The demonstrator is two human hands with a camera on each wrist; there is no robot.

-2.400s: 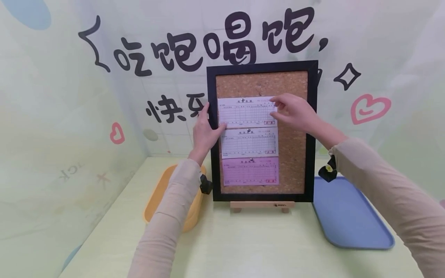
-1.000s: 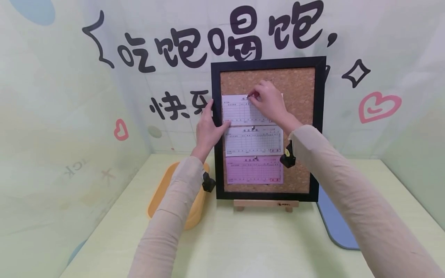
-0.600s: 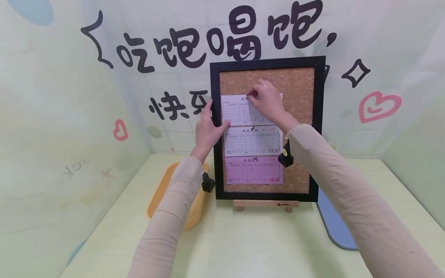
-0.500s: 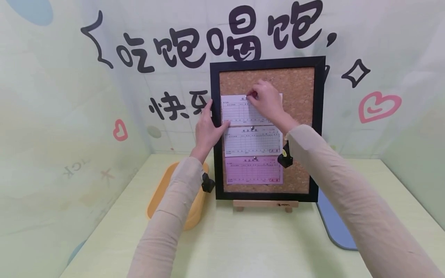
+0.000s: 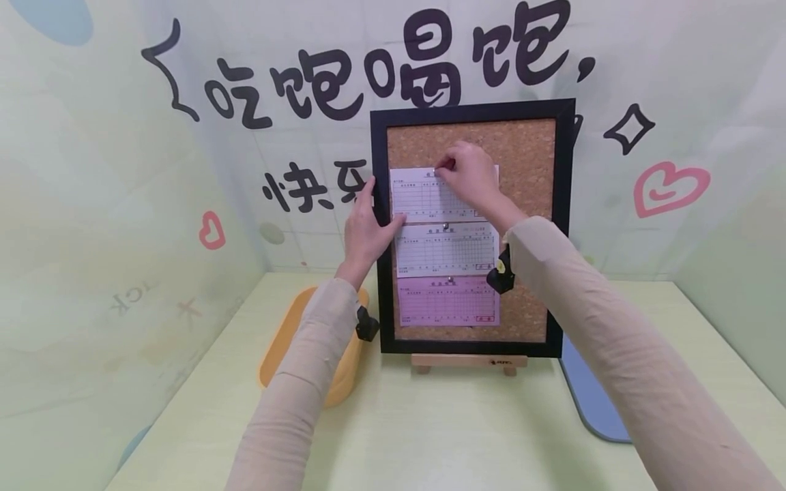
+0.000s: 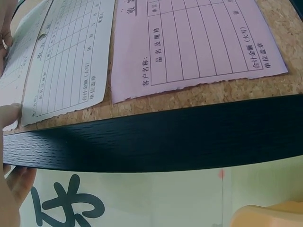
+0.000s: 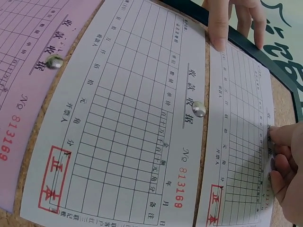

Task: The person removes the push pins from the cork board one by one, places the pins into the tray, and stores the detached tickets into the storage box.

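A cork board point(image 5: 525, 273) in a black frame stands upright, bearing a column of three paper receipt forms. The top white receipt point(image 5: 419, 198) and middle white receipt point(image 5: 430, 252) sit above a pink receipt point(image 5: 430, 303). My left hand point(image 5: 366, 230) grips the frame's left side, fingers behind it and thumb pressing the top receipt's lower left corner. With thumb and fingertips, my right hand point(image 5: 471, 174) pinches a thumbtack point(image 5: 434, 172) at the top receipt's upper edge, mostly hidden by the fingers. Silver thumbtacks also hold the middle receipt point(image 7: 123, 118) and the pink receipt point(image 7: 28, 56).
The board rests on a small wooden easel point(image 5: 457, 361). Left of it, partly behind my left arm, is a yellow bin point(image 5: 348, 375). A blue tray point(image 5: 595, 402) lies at right, mostly hidden by my right sleeve. A printed wall sheet point(image 5: 307, 41) hangs close behind.
My right hand has moved left from the top receipt's upper right corner to the thumbtack at its upper edge, then stayed there. My left hand keeps its hold on the frame.
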